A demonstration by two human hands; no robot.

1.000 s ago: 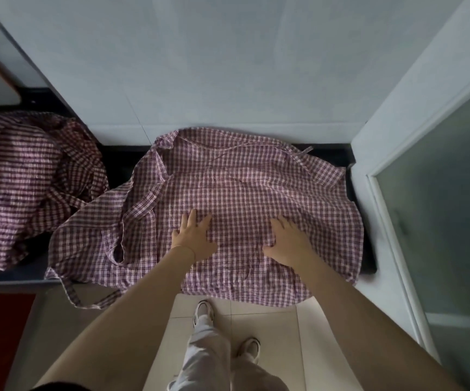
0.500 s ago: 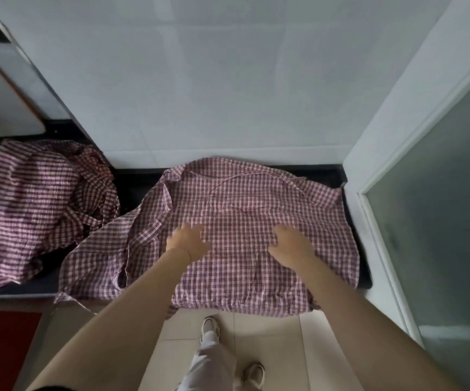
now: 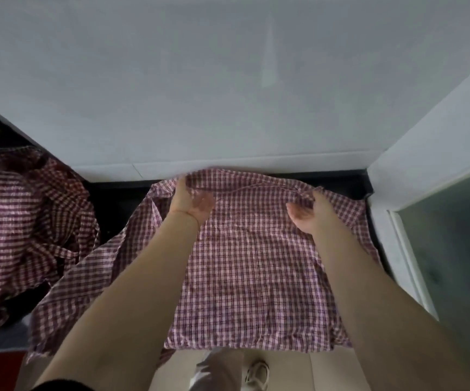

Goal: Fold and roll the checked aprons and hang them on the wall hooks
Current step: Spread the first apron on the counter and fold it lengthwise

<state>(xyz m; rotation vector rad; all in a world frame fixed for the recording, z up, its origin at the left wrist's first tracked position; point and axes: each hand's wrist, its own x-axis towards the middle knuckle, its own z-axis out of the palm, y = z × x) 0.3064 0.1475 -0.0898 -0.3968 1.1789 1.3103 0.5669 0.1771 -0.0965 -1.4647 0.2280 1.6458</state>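
A checked apron (image 3: 250, 266) lay spread on the dark desk (image 3: 115, 198), its near edge hanging over the front. The left hand (image 3: 191, 203) and right hand (image 3: 307, 213) both reached to its far edge by the white wall (image 3: 228, 80), each grip pinching the cloth there. A second, crumpled apron (image 3: 22, 230) sat well left on the desk

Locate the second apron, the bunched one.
Head view, far left: the bunched apron lies heaped on the dark counter, left of the spread apron.
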